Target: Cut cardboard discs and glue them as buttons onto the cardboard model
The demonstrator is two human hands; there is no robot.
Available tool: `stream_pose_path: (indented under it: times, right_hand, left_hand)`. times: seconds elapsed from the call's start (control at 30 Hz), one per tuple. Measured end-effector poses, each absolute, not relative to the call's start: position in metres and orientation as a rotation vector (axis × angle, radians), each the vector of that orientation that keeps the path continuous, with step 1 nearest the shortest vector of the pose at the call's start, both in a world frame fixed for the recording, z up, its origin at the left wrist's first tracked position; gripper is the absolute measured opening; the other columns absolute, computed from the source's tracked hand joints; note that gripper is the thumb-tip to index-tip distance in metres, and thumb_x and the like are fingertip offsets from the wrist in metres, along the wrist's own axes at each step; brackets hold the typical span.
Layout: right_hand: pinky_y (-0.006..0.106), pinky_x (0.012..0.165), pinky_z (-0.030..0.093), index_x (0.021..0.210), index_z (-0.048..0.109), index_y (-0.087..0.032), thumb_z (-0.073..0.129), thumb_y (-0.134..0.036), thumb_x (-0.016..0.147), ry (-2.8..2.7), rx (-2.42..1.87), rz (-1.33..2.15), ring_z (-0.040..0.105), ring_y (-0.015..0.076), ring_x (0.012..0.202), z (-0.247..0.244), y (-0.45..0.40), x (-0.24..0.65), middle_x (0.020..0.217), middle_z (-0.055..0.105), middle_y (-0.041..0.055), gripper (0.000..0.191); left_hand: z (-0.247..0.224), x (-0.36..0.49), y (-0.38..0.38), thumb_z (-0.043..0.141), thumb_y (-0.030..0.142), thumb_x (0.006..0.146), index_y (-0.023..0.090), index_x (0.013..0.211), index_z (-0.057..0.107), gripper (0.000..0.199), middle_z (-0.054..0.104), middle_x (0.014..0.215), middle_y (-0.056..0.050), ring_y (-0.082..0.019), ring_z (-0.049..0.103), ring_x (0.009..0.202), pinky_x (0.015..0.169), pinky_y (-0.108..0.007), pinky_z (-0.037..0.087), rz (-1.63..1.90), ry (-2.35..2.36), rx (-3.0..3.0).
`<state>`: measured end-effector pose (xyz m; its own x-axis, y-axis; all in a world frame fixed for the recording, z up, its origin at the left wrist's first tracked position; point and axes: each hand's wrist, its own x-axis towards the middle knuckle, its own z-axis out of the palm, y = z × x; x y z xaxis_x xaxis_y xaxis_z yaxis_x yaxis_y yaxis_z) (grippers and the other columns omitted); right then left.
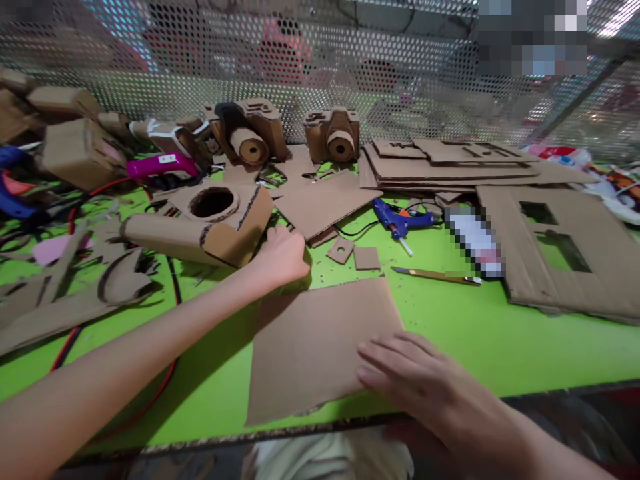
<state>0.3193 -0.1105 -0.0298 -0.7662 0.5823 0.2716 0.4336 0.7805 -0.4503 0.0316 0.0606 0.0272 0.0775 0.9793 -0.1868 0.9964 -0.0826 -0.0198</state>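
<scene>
A flat cardboard sheet (320, 347) lies on the green table close to me. My right hand (425, 380) rests on its right side, fingers stretched out flat. Beyond the sheet's far left corner, my left hand (285, 257) is closed, with its fingers curled away from me; whatever they may hold is hidden. That hand is beside the right end of a cardboard camera body (235, 230) with a round hole in its top. Just past it lies another cardboard piece (325, 203). Two small cardboard squares (367, 258) sit to its right, one with a hole.
A blue glue gun (400, 219) and a craft knife (435, 275) lie right of centre. Cardboard cameras (336, 135) stand along the perforated metal screen (320, 60). Stacked sheets (450, 170) and a cut-out panel (565, 260) occupy the right. A magenta tool (165, 167), scraps and cables fill the left.
</scene>
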Motion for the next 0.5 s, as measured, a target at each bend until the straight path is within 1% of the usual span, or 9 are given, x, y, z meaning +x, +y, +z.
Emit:
stream_pose_path:
  times: [0.07,0.1,0.2,0.27,0.3,0.4,0.43,0.5]
  right_hand:
    - [0.049,0.116,0.032,0.143,0.042,-0.028,0.061,-0.036,0.089,-2.754,-0.799,0.520,0.035,0.0284,0.140,-0.016,-0.074,0.299,0.152,0.039,0.0042,0.058]
    - [0.052,0.117,0.030,0.146,0.039,-0.026,0.061,-0.036,0.089,-2.825,-0.831,0.492,0.030,0.0289,0.142,-0.011,-0.063,0.293,0.154,0.034,0.0030,0.062]
    - [0.054,0.115,0.031,0.148,0.036,-0.023,0.060,-0.031,0.089,-2.888,-0.929,0.328,0.023,0.0302,0.145,-0.009,-0.057,0.293,0.158,0.024,0.0031,0.064]
    - [0.052,0.115,0.033,0.149,0.032,-0.021,0.059,-0.028,0.088,-2.925,-0.948,0.261,0.022,0.0301,0.145,-0.013,-0.064,0.301,0.158,0.021,0.0032,0.068]
    - [0.050,0.114,0.034,0.150,0.030,-0.021,0.059,-0.028,0.088,-2.940,-0.951,0.237,0.022,0.0295,0.145,-0.014,-0.068,0.304,0.158,0.020,0.0028,0.069]
    - [0.047,0.113,0.038,0.151,0.028,-0.021,0.061,-0.032,0.087,-2.961,-0.969,0.188,0.025,0.0284,0.144,-0.016,-0.074,0.311,0.158,0.021,0.0014,0.073]
    - [0.047,0.113,0.038,0.150,0.030,-0.021,0.061,-0.034,0.086,-2.957,-0.991,0.181,0.027,0.0282,0.144,-0.016,-0.075,0.312,0.158,0.022,0.0009,0.073]
    - [0.047,0.114,0.036,0.149,0.034,-0.022,0.063,-0.033,0.084,-2.931,-1.058,0.170,0.028,0.0281,0.143,-0.016,-0.077,0.314,0.157,0.024,0.0004,0.072]
  left_hand:
    - [0.024,0.027,0.061,0.054,0.021,0.075,0.000,0.105,0.062,0.038,0.057,0.109,-0.028,-0.042,0.057,0.105,0.076,-0.046,0.054,-0.217,2.037,2.237]
    - [0.022,0.024,0.060,0.052,0.020,0.077,0.001,0.106,0.063,0.036,0.057,0.110,-0.027,-0.041,0.057,0.106,0.080,-0.046,0.053,-0.210,2.015,2.254]
    - [0.017,0.012,0.052,0.042,0.015,0.085,0.003,0.109,0.064,0.034,0.060,0.111,-0.022,-0.034,0.059,0.106,0.091,-0.044,0.050,-0.184,1.927,2.307]
    - [0.012,0.005,0.042,0.038,0.015,0.089,0.004,0.114,0.063,0.037,0.061,0.114,-0.021,-0.031,0.060,0.107,0.095,-0.043,0.049,-0.166,1.897,2.314]
    - [0.010,0.001,0.037,0.038,0.017,0.090,0.004,0.119,0.060,0.039,0.060,0.120,-0.021,-0.032,0.059,0.110,0.097,-0.043,0.048,-0.155,1.899,2.306]
    - [0.007,-0.005,0.024,0.040,0.022,0.092,0.006,0.133,0.050,0.046,0.048,0.139,-0.022,-0.033,0.048,0.127,0.107,-0.044,0.040,-0.118,1.950,2.261]
    - [0.008,-0.005,0.022,0.042,0.023,0.092,0.006,0.135,0.048,0.047,0.046,0.140,-0.022,-0.033,0.045,0.129,0.108,-0.045,0.038,-0.108,1.979,2.236]
    - [0.012,-0.003,0.023,0.049,0.023,0.088,0.005,0.134,0.047,0.050,0.051,0.133,-0.022,-0.033,0.049,0.125,0.105,-0.043,0.041,-0.096,2.044,2.165]
